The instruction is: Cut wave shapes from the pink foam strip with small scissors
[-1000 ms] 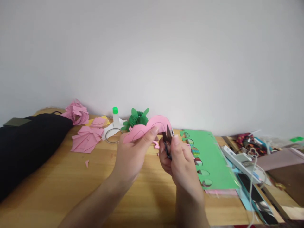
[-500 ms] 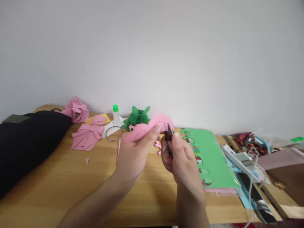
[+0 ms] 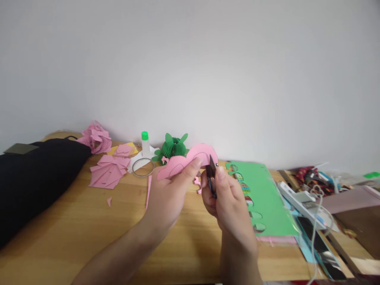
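Between the thumb and fingers of my left hand (image 3: 169,194) is a piece of pink paper (image 3: 200,149) with a wavy, rounded edge and curved lines drawn on it. My right hand (image 3: 225,194) is closed around a pair of dark scissors (image 3: 211,172), blades pointing up at the right end of the paper. The scissor handles are mostly hidden in my fingers. Just behind the paper stands a green folded-paper figure (image 3: 174,147) with leaf-like parts. Small pink paper cutouts (image 3: 197,184) lie on the table between and behind my hands.
A glue stick with a green cap (image 3: 145,143) stands near a metal ring (image 3: 143,167). Folded pink paper pieces (image 3: 109,171) lie to the left, beside a black cloth item (image 3: 38,174). On the right are a green sheet (image 3: 268,198), a white power strip (image 3: 299,202) with cables and a phone (image 3: 320,247).
Almost nothing differs. Both hands, the pink paper and the scissors keep nearly the same place, and the whole view has shifted very slightly.
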A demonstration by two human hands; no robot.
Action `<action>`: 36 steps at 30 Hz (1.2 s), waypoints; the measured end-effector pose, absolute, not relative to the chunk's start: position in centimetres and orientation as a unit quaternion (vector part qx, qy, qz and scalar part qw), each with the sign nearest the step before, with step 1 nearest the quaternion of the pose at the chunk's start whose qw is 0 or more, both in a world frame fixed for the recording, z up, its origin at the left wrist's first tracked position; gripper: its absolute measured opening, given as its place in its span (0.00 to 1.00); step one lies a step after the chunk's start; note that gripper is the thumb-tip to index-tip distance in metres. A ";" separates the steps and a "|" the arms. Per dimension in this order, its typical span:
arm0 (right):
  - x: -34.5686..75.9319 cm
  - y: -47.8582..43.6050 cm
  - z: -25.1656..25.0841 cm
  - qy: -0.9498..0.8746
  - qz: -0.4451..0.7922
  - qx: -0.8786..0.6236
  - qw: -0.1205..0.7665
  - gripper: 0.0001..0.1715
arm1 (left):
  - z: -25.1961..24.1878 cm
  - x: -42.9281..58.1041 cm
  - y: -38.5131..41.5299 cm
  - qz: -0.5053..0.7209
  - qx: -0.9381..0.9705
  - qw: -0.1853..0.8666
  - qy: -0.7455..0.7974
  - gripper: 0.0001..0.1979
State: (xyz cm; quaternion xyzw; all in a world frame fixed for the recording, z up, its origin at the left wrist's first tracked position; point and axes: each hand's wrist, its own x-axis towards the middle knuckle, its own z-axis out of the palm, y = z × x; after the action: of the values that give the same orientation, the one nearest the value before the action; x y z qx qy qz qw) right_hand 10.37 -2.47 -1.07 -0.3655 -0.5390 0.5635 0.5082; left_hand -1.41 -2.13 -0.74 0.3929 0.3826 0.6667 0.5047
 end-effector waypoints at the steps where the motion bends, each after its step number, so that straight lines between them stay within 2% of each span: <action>1: 10.4 -2.5 -1.1 -0.540 0.561 -0.367 0.509 0.24 | -0.7 -1.4 -2.1 0.667 0.393 0.508 0.379 0.18; 14: 10.5 -2.4 -1.0 -0.549 0.555 -0.377 0.499 0.25 | -0.7 -1.5 -2.2 0.663 0.394 0.530 0.354 0.14; 36: 10.6 -2.5 -1.1 -0.577 0.509 -0.396 0.502 0.25 | -0.1 -1.4 -2.0 0.672 0.366 0.540 0.351 0.13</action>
State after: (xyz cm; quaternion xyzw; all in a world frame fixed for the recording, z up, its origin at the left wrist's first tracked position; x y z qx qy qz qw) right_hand 10.59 -2.46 -1.10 -0.3957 -0.5769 0.5090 0.5015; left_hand -1.42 -1.98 -0.06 0.3659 0.3510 0.6716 0.5403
